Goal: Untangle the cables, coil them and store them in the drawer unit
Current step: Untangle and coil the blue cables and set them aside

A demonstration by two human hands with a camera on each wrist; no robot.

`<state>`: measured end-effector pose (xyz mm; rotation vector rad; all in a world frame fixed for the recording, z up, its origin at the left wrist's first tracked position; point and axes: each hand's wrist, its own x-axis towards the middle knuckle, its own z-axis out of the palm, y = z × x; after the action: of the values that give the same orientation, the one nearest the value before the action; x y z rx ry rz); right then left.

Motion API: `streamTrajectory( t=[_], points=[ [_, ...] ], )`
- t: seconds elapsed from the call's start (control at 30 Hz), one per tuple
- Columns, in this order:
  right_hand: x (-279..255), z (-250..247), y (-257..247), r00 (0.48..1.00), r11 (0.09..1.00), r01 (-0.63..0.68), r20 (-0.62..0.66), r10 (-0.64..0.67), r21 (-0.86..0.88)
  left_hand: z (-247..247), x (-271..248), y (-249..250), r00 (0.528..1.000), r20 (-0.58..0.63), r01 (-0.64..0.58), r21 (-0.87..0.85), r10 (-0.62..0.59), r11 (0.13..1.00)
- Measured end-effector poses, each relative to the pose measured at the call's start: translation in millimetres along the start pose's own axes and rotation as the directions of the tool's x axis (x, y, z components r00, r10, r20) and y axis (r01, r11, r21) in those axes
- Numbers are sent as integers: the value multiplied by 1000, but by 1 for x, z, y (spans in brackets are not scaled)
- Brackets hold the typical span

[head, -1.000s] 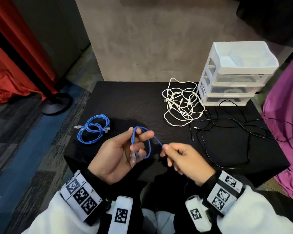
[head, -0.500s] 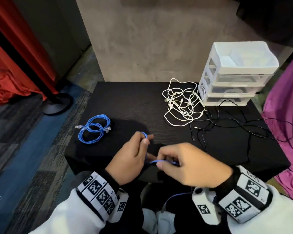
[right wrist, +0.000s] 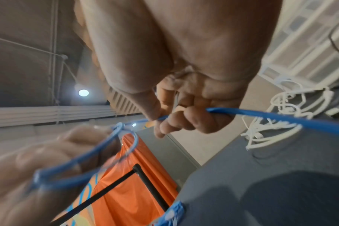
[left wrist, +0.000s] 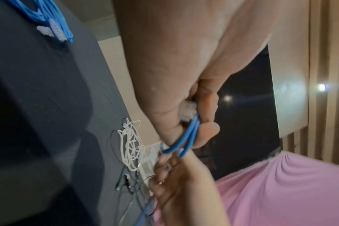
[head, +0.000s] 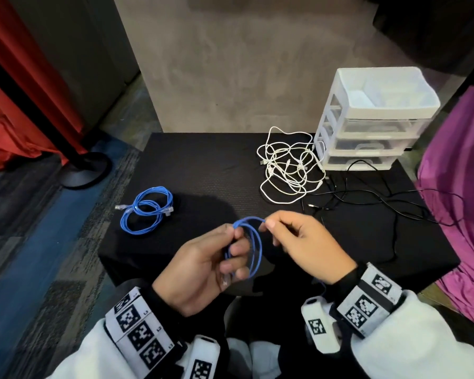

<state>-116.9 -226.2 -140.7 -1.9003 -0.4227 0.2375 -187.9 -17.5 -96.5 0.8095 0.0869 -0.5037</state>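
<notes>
A blue network cable (head: 255,250) hangs in loops from my left hand (head: 219,258), which grips the coil with its clear plug (head: 225,280) near the palm; the left wrist view shows the cable (left wrist: 190,134) pinched under the fingers. My right hand (head: 293,236) pinches the same cable (right wrist: 252,113) at the top of the loop. A second blue cable (head: 145,210), coiled, lies on the black table (head: 208,170) at the left. A tangle of white cables (head: 290,164) and loose black cables (head: 381,203) lie before the white drawer unit (head: 372,119).
The drawer unit stands at the table's back right with its drawers closed. Pink fabric (head: 460,192) hangs along the right side. A black stand base (head: 82,170) and red cloth (head: 8,138) are on the floor at the left.
Both hands lifted from near the table's front edge. My right hand carried the cable up and over, adding another loop to the coil held by my left hand.
</notes>
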Motion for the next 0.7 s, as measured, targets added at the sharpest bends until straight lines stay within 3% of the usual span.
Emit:
streamTrajectory(
  t=[0.13, 0.2, 0.27, 0.37, 0.43, 0.5, 0.57, 0.63, 0.7],
  points=[
    [-21, 29, 14, 992, 996, -62, 108, 68, -56, 4, 5, 14, 980, -117, -173, -80, 163, 982],
    [-35, 42, 10, 975, 990, -50, 210, 77, -130, 1, 11, 15, 944, -181, -278, 10, 275, 960],
    [-45, 46, 1, 955, 981, 13, 292, 45, -194, -4, 18, 11, 900, -240, -322, 203, 365, 925],
    [-51, 40, -16, 942, 965, 115, 333, -31, -236, -16, 24, -3, 861, -266, -255, 512, 433, 820],
    [-48, 29, -29, 942, 956, 161, 327, -75, -246, -23, 23, -12, 878, -203, -176, 707, 434, 685],
    [-39, 17, -38, 952, 958, 187, 280, -122, -217, -27, 18, -18, 918, -167, -69, 825, 360, 560],
    [-28, 5, -43, 971, 972, 160, 205, -123, -172, -24, 13, -20, 967, -158, 0, 781, 198, 624],
    [-17, -3, -43, 982, 992, 101, 171, -87, -79, -18, 9, -19, 997, -61, -2, 619, 51, 785],
    [-10, -6, -39, 988, 992, 94, 127, -83, -81, -12, 6, -14, 1000, 19, -19, 473, 11, 881]
  ],
)
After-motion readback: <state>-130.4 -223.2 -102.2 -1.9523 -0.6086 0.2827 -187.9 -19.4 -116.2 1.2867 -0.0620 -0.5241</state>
